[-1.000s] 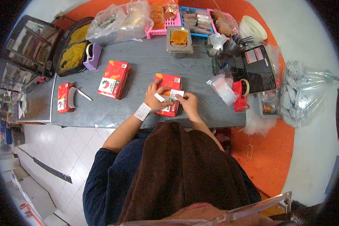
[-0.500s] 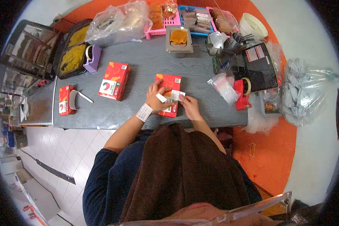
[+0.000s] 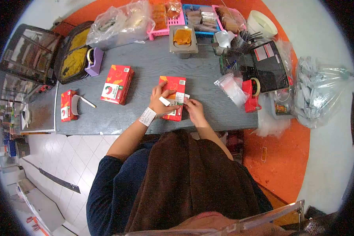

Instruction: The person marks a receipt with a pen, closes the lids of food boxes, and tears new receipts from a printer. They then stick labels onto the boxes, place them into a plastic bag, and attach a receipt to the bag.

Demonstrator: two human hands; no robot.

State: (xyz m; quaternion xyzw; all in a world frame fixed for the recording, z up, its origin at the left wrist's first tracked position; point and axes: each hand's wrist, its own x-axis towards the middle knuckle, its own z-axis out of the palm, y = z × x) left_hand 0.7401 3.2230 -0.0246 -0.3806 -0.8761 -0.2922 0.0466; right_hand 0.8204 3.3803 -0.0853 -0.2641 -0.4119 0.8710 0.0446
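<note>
A red food box (image 3: 177,81) lies on the dark table in front of me. My left hand (image 3: 158,105) rests on it with the fingers spread, holding nothing. A small blank white sticker (image 3: 164,101) clings to the back of that hand, and a printed white label (image 3: 147,117) is on its wrist. At the box's right edge, my right hand (image 3: 195,112) pinches the end of another printed label (image 3: 179,97). Most of this label lies over the box front; its end sticks out past the edge.
Left of my hands lie a larger red box (image 3: 117,83) and a smaller one (image 3: 68,103) with a white strip. A purple tape dispenser (image 3: 94,67) stands behind. On the right are a red tape dispenser (image 3: 251,98), plastic bags (image 3: 233,87) and a tablet (image 3: 268,65).
The label has shifted left and now lies mostly against the box front. My right fingers have stayed at its outer end. The whole view has shifted slightly.
</note>
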